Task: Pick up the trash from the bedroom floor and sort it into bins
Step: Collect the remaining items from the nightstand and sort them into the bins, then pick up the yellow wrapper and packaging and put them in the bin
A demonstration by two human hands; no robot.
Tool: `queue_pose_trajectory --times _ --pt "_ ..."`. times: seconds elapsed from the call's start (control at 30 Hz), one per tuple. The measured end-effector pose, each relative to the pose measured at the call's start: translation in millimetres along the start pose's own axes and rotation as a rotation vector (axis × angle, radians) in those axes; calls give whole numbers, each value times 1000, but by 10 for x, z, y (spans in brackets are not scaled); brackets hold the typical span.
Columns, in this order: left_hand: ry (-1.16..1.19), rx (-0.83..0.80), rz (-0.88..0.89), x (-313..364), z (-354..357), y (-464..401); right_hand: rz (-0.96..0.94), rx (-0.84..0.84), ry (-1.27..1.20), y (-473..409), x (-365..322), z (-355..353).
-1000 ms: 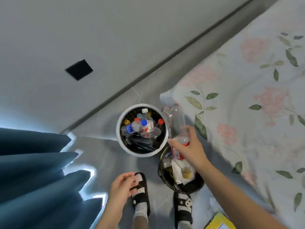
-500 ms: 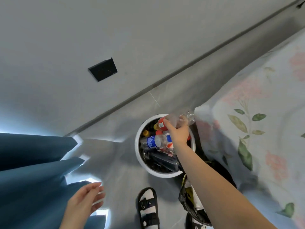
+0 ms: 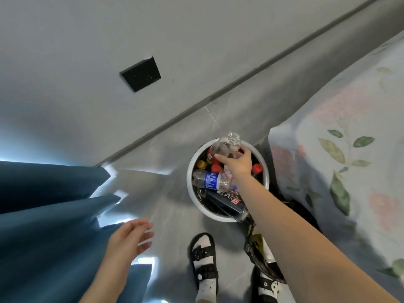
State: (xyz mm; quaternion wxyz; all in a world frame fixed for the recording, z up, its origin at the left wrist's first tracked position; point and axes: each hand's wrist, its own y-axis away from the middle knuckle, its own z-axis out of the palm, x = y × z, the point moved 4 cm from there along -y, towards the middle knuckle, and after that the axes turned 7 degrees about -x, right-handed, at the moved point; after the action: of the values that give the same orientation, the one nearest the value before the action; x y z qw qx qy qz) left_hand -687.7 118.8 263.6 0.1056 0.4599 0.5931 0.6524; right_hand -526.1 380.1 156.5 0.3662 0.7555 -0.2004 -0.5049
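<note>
A round white bin (image 3: 190, 171) stands on the grey floor, full of several plastic bottles with red, orange and blue parts. My right hand (image 3: 238, 164) reaches over the bin and grips a clear crumpled plastic bottle (image 3: 227, 143) with a red label, held over the bin's far rim. My left hand (image 3: 129, 239) hovers low on the left, fingers apart, holding nothing. A black-lined second bin (image 3: 260, 256) sits nearer, mostly hidden under my right forearm.
A bed with a floral cover (image 3: 341, 154) fills the right side, close to both bins. Blue curtains (image 3: 48, 215) hang at the left. A black wall socket (image 3: 141, 73) sits on the grey wall. My sandalled feet (image 3: 204, 262) stand just before the bins.
My right hand carried the clear bottle from above the black-lined bin to over the white bin's far rim. My left hand left my foot and opened on the left.
</note>
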Motion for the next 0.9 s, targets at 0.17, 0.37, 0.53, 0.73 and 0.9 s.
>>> queue_pose_trajectory --times 0.17,0.37,0.53,0.73,0.9 --pt "-85 -69 29 243 361 204 34 37 -24 603 156 -542" --pt "-226 -206 120 342 1014 536 7 128 160 1430 709 -1425" --pt "-495 -349 211 113 1886 952 46 267 311 2030 1453 -2422" --pt "-939 -642 338 -602 3339 1896 108 516 235 2961 2331 -3738" --pt "-1403 -914 574 -1547 4337 2829 251 747 33 3893 3242 -4528"
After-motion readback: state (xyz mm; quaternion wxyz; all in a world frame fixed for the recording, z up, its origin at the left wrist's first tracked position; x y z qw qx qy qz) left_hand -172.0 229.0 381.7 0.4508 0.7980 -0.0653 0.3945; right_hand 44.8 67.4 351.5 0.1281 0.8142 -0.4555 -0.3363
